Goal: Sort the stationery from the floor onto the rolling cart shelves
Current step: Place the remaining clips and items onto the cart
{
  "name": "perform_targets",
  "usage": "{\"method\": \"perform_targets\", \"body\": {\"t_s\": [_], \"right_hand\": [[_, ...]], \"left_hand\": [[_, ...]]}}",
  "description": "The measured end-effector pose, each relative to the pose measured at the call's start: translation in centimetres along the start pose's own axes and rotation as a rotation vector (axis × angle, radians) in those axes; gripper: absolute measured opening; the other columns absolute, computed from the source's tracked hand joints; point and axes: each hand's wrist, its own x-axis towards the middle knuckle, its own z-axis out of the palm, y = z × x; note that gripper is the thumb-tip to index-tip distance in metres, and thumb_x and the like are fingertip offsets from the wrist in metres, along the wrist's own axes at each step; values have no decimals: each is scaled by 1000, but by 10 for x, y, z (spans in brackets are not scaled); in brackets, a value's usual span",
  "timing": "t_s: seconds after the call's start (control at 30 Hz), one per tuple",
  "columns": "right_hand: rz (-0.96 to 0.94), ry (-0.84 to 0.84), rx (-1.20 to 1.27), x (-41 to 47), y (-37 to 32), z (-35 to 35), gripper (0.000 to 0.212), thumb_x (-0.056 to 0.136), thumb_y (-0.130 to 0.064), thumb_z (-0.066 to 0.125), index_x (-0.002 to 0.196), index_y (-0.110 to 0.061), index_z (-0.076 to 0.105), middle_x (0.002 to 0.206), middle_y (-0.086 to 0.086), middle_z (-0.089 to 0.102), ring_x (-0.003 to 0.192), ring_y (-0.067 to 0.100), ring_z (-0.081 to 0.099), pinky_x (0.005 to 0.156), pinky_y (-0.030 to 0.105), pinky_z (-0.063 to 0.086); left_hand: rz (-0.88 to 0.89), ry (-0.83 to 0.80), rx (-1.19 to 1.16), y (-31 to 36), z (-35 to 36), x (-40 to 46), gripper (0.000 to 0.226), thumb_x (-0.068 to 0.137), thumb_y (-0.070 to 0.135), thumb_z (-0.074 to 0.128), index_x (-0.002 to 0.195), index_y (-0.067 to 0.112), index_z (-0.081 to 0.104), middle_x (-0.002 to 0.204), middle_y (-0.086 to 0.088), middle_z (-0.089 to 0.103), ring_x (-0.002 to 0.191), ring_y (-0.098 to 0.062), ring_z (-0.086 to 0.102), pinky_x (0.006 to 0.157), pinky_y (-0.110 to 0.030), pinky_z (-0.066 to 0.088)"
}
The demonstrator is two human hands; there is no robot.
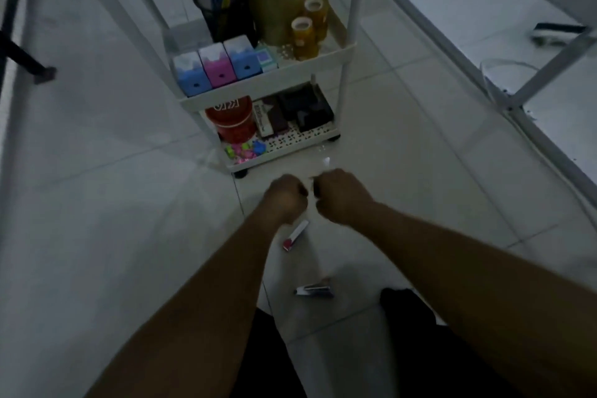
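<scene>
Fingers of both the left hand (284,195) and right hand (339,195) are curled into fists, knuckles nearly touching; whether they pinch something small between them I cannot tell. At twelve o'clock from the hands stands the white rolling cart (258,87). At six o'clock on the floor (97,203) lie a pink-ended stick (295,235) and a silvery stapler-like item (315,290).

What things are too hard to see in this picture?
Head view only:
- What the left hand and right hand hold, if anything: curled fingers and blur hide it.
- The rolling cart top: cut off by the upper edge.
- The dark items on its bottom shelf: too dim.
- The print on the red-ended item: too small.
</scene>
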Motion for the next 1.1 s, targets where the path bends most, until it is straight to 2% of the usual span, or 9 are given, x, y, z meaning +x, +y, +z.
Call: {"method": "perform_targets", "body": {"t_s": [0.13, 0.23, 0.4, 0.53, 0.63, 0.77, 0.83, 0.93, 1.1], "right_hand": [[3, -258, -8, -20, 10, 99, 30, 84, -12, 60, 113, -4, 58, 120, 16, 56, 112, 30, 54, 89, 35, 46], [-61, -367, -107, -29, 12, 148, 53, 83, -29, 66, 129, -9, 48, 127, 15, 49, 118, 33, 45, 94, 44, 40], [-138, -361, -187, -39, 13, 195, 55, 94, -35, 49, 140, -11, 34, 144, 15, 29, 129, 34, 30, 99, 52, 29], [-184, -350, -154, -35, 20, 191, 47, 98, -31, 40, 139, -8, 37, 144, 16, 32, 128, 34, 33, 99, 46, 31], [-38, -301, -23, -26, 25, 178, 41, 96, -24, 45, 135, -9, 42, 137, 14, 41, 124, 31, 38, 94, 42, 40], [345, -27, 213, 5, 38, 147, 31, 92, -22, 49, 121, -13, 51, 122, 7, 53, 113, 26, 50, 86, 35, 46], [348, 93, 108, 28, 47, 128, 32, 88, -20, 49, 119, -12, 52, 120, 8, 54, 110, 28, 51, 85, 36, 46], [251, 201, -33, 67, 59, 101, 32, 86, -15, 49, 118, -12, 52, 119, 9, 56, 111, 29, 50, 86, 38, 43], [72, 77, -178, 120, 61, 97, 40, 90, -13, 48, 130, -11, 44, 128, 12, 54, 121, 29, 47, 106, 45, 31]], "left_hand": [[-95, 101, 171, -60, 74, 12, 26, 91, 18, 58, 112, 4, 58, 118, -16, 61, 107, -30, 59, 81, -31, 46], [-169, 155, 169, -83, 106, 17, 34, 87, 15, 61, 118, 8, 47, 123, -13, 51, 114, -31, 48, 84, -38, 43], [-202, 225, 185, -101, 121, 31, 51, 83, 36, 67, 124, 15, 46, 125, -6, 49, 117, -29, 45, 88, -44, 46], [-164, 262, 257, -101, 124, 43, 30, 92, 29, 56, 118, 15, 52, 122, -6, 55, 114, -27, 51, 88, -40, 47], [-187, 296, 103, -96, 122, 48, 19, 93, 18, 48, 108, 9, 56, 113, -9, 60, 105, -28, 58, 82, -36, 46], [-272, 305, -204, -89, 109, 60, 22, 93, 17, 49, 106, 1, 57, 110, -17, 61, 100, -35, 60, 83, -38, 49], [-321, 288, -446, -87, 103, 68, 24, 94, 14, 51, 109, -4, 56, 107, -21, 62, 95, -36, 61, 79, -40, 52], [-345, 241, -832, -78, 97, 76, 17, 94, 6, 52, 107, -5, 53, 95, -22, 59, 68, -28, 56, 57, -31, 45], [-315, 177, -880, -71, 88, 89, 4, 97, 13, 45, 99, 12, 49, 79, -11, 55, 60, -18, 50, 52, -27, 40]]}}
